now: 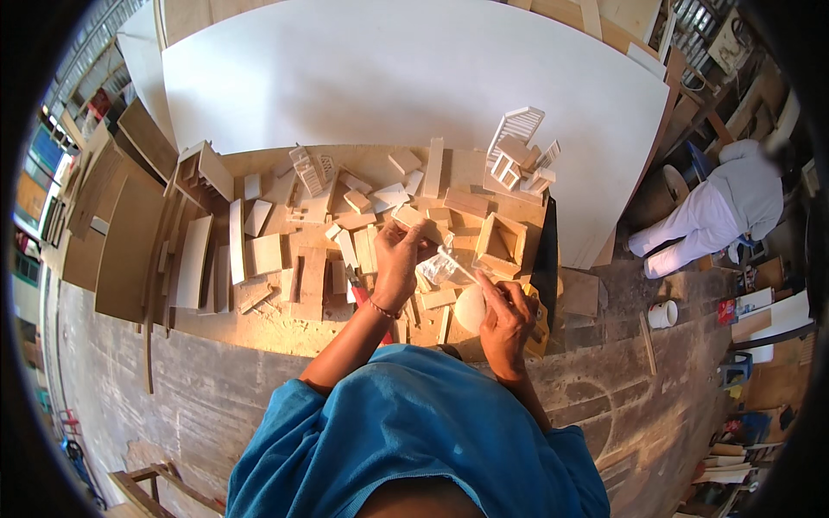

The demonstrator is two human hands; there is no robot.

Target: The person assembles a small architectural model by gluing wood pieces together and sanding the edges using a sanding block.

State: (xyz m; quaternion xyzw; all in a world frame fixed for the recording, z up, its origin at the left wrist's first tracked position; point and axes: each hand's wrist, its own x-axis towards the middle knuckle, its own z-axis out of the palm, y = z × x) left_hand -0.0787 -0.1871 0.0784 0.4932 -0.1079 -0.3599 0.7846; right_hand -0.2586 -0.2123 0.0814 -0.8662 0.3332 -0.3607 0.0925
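Note:
Above the workbench, my left hand [400, 259] is closed round a small wooden block [409, 215], its fingers pinching the lower side. My right hand [508, 321] grips a thin pale stick [460, 265] between thumb and fingers, the tip pointing toward the left hand. Under that tip lies a crumpled whitish plastic bag [439, 270]; its contents cannot be made out. A round pale disc [470, 309] is just left of my right hand. Beside my left forearm is a red-handled tool [359, 293], partly covered by the arm. An open wooden box [501, 243] stands beyond my right hand.
Loose wood offcuts [313, 285] cover the sawdusty workbench [229, 324]. Small slatted wooden pieces [518, 151] stand at its far right, before a large white panel [414, 69]. Boards [129, 233] lean at left. A person [721, 203] bends over at right, near a white bucket [663, 314].

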